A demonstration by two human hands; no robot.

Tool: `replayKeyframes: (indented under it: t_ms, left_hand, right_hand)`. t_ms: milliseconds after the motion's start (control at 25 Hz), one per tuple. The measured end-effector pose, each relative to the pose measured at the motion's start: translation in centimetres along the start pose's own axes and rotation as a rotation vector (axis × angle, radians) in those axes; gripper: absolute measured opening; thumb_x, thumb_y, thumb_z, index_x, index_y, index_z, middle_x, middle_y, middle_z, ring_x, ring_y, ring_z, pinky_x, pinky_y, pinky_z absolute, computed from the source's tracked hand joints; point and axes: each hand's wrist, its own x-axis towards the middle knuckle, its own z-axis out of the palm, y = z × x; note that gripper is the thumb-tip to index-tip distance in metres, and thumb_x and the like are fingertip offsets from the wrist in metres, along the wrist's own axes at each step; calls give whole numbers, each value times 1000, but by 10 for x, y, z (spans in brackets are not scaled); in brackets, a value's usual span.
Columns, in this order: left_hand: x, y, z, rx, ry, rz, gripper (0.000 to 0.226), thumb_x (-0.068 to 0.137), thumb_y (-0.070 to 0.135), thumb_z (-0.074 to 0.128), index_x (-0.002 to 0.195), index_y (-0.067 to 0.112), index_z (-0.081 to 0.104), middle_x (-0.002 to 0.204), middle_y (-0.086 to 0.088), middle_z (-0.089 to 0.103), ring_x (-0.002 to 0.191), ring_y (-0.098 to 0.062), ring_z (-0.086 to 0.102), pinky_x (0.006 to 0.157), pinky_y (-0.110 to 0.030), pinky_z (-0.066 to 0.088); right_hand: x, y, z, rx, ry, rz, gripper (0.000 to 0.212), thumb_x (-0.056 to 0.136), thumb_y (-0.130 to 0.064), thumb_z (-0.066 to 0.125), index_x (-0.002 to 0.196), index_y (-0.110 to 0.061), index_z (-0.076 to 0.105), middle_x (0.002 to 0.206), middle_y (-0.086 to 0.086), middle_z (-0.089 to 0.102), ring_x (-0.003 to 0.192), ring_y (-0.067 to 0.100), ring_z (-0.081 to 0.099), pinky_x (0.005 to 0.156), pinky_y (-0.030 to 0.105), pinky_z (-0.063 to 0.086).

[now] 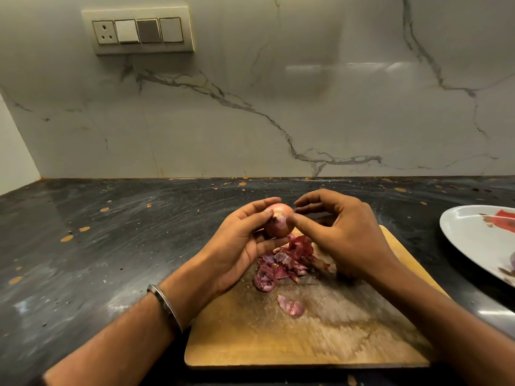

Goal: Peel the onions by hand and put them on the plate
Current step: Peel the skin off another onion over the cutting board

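My left hand grips a small pinkish onion, raised above the wooden cutting board. My right hand is against the onion's right side, its thumb pressing on a loose patch of skin and its fingers curved above it. A heap of purple onion skins lies on the board under my hands, and a single peel lies nearer to me. The white plate sits at the right edge, partly cut off, with a red mark on it and a bit of purple at its lower edge.
The board lies on a dark, speckled stone counter. A marble-patterned wall rises right behind it, with a switch panel high on the left. A metal bangle circles my left wrist.
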Motion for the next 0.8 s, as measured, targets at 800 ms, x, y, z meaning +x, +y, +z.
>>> replayKeyframes:
  t_ms: [800]
  left_hand:
    - [-1,-4,1,27,-77,1,37,88,15,61,123,3,63,119,-19,69,104,-32,69,78,-38,62]
  right_hand:
    - [-1,3,2,-106,117,-65,7,85,-10,75,80,-14,72,66,-9,67,63,8,65,54,22,53]
